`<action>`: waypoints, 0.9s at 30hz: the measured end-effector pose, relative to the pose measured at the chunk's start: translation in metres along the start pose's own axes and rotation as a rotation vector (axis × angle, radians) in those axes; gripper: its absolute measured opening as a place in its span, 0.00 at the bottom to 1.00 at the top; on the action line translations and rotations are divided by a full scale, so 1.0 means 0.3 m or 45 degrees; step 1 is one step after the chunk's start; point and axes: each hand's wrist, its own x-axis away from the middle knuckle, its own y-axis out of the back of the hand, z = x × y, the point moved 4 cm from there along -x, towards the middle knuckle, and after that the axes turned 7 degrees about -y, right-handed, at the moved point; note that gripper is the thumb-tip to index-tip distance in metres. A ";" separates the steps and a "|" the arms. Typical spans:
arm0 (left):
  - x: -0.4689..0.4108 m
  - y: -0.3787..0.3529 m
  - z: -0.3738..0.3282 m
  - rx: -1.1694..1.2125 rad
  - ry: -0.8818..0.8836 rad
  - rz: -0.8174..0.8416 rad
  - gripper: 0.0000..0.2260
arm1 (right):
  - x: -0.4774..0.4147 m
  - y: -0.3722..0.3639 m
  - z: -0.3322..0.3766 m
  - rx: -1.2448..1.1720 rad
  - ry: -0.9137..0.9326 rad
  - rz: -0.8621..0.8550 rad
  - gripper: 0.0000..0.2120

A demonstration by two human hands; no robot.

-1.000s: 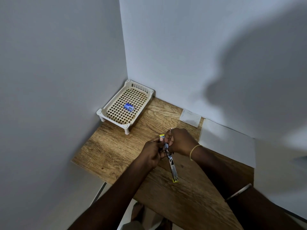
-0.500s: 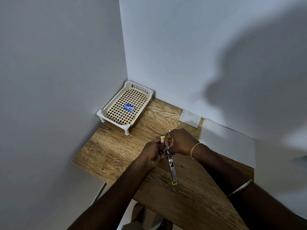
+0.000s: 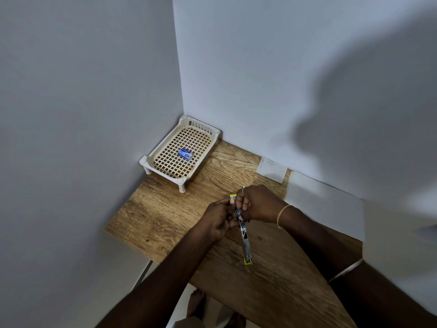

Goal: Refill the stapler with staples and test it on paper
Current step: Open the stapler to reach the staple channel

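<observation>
Sitting in the far left corner of the table (image 3: 165, 214), tight against both walls: a cream tray (image 3: 151, 159) on short legs, with a lattice floor. Holding a small blue box (image 3: 185, 154), lying flat near the middle of the lattice, print too small to read.

Lying along the right wall, well apart from the tray: white paper (image 3: 324, 204), flat on the table. Just beyond its far corner, a smaller white slip (image 3: 272, 169).

Held over the middle of the table, between tray and paper: stapler (image 3: 245, 237), swung open into one straight line. Long axis running far to near, leaning slightly right toward the near end. Far yellow tip poking out past the knuckles, pointing at the back wall. Near yellow tip pointing back toward the person, low over the wood; touching it or not, cannot tell. Bare metal showing along the near half.

Gripped at its far half from both sides. Left hand (image 3: 218, 220), fingers curled, pinching it from the left. Right hand (image 3: 259, 204), ring on one finger and thread at the wrist, fingers curled round it from the right. Fingertips of the two hands almost meeting over the metal. Staples loaded or not: cannot tell.
</observation>
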 end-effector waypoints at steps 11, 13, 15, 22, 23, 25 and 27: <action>0.003 -0.010 0.009 0.045 0.009 0.018 0.11 | 0.003 -0.001 -0.020 -0.047 0.053 0.001 0.06; 0.000 -0.016 0.007 0.041 0.003 0.024 0.10 | 0.004 0.004 -0.028 -0.063 0.056 -0.022 0.05; -0.003 -0.021 0.001 0.045 0.001 0.028 0.10 | 0.005 0.008 -0.036 -0.076 0.056 -0.059 0.05; -0.017 -0.035 0.000 -0.093 -0.024 0.063 0.13 | 0.008 -0.013 -0.046 -0.023 0.075 -0.077 0.05; -0.017 -0.037 0.003 -0.121 -0.026 0.070 0.13 | 0.008 -0.014 -0.053 -0.035 0.057 -0.066 0.05; -0.014 -0.039 0.009 -0.168 -0.026 0.090 0.13 | 0.009 -0.019 -0.066 -0.051 0.043 -0.043 0.05; -0.012 -0.042 0.016 -0.196 -0.022 0.114 0.13 | 0.012 -0.023 -0.074 -0.054 0.050 -0.019 0.05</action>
